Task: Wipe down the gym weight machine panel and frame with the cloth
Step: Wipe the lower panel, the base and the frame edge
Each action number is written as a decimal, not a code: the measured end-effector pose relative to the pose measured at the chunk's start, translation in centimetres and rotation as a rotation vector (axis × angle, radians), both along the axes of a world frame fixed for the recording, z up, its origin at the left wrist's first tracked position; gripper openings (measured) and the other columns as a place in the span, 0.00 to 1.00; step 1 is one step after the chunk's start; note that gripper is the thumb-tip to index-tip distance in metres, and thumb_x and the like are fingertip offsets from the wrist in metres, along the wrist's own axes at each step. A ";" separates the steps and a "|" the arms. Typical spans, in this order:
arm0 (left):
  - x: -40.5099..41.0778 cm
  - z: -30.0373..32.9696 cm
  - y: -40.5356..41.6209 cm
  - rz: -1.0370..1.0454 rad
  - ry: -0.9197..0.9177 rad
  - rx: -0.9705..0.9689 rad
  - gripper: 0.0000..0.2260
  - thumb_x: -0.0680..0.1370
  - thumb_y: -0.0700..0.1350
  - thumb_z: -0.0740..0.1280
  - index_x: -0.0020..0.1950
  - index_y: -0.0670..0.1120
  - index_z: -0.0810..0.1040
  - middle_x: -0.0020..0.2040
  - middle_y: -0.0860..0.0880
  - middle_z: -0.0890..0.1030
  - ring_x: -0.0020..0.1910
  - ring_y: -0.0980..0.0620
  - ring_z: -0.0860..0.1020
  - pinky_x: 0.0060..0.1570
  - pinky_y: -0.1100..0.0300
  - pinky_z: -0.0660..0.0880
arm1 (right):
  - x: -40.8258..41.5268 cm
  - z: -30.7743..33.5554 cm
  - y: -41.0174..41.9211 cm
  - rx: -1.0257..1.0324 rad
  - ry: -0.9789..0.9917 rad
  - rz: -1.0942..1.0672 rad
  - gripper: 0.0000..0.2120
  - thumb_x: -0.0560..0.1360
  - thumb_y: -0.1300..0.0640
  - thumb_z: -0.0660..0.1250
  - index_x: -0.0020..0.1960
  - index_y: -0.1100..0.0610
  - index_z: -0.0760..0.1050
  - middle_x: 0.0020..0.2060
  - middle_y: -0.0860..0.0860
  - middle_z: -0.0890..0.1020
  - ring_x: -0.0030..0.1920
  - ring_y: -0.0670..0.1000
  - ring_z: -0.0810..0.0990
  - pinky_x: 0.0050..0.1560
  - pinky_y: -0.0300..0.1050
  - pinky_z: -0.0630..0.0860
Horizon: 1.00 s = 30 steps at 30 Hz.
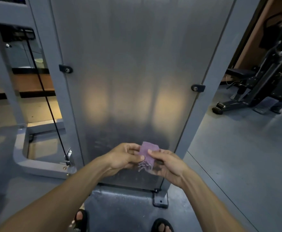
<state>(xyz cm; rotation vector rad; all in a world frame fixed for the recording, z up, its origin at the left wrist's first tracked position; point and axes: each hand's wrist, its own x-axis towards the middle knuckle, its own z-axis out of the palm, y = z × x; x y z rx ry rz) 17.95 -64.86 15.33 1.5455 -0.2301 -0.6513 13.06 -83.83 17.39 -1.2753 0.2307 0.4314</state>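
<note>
A small folded purple cloth [148, 154] is held between both hands in front of the lower part of the machine's translucent grey panel [137, 64]. My left hand [125, 156] pinches the cloth's left edge with thumb and fingers. My right hand [167, 162] pinches its right side, thumb on top. The cloth's frayed bottom edge hangs below the fingers. Grey frame posts stand on either side of the panel, the left post [53, 64] and the right post [208, 97]. The cloth is held off the panel, not pressed on it.
A black cable [46, 99] runs down beside the left post to a metal clip near the grey base frame [36, 163]. A black weight bench and machine [262, 84] stand at the right. My sandalled feet [162, 226] stand on the grey floor by the panel's foot bracket [160, 200].
</note>
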 end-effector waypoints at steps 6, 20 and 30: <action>2.3 -3.6 1.7 -0.073 -0.447 0.477 0.13 0.79 0.46 0.73 0.62 0.50 0.78 0.45 0.53 0.85 0.43 0.57 0.83 0.48 0.62 0.78 | 1.6 -2.7 -3.1 -0.851 -0.120 -0.364 0.05 0.74 0.61 0.73 0.44 0.63 0.80 0.32 0.56 0.83 0.29 0.50 0.82 0.28 0.45 0.79; 4.9 -4.6 0.2 -0.244 -0.686 0.561 0.11 0.79 0.44 0.69 0.60 0.55 0.83 0.44 0.57 0.85 0.41 0.65 0.78 0.46 0.74 0.70 | 1.2 -1.4 -5.1 -0.808 -0.537 -0.512 0.05 0.78 0.61 0.73 0.52 0.53 0.82 0.43 0.51 0.86 0.36 0.50 0.86 0.30 0.42 0.80; 4.3 -5.3 1.2 -0.289 -0.597 0.568 0.07 0.79 0.46 0.70 0.56 0.54 0.85 0.45 0.56 0.86 0.38 0.71 0.78 0.41 0.80 0.67 | 3.2 -0.4 -3.2 -1.099 -1.019 -0.745 0.12 0.73 0.63 0.78 0.41 0.55 0.75 0.46 0.52 0.76 0.50 0.42 0.79 0.51 0.37 0.78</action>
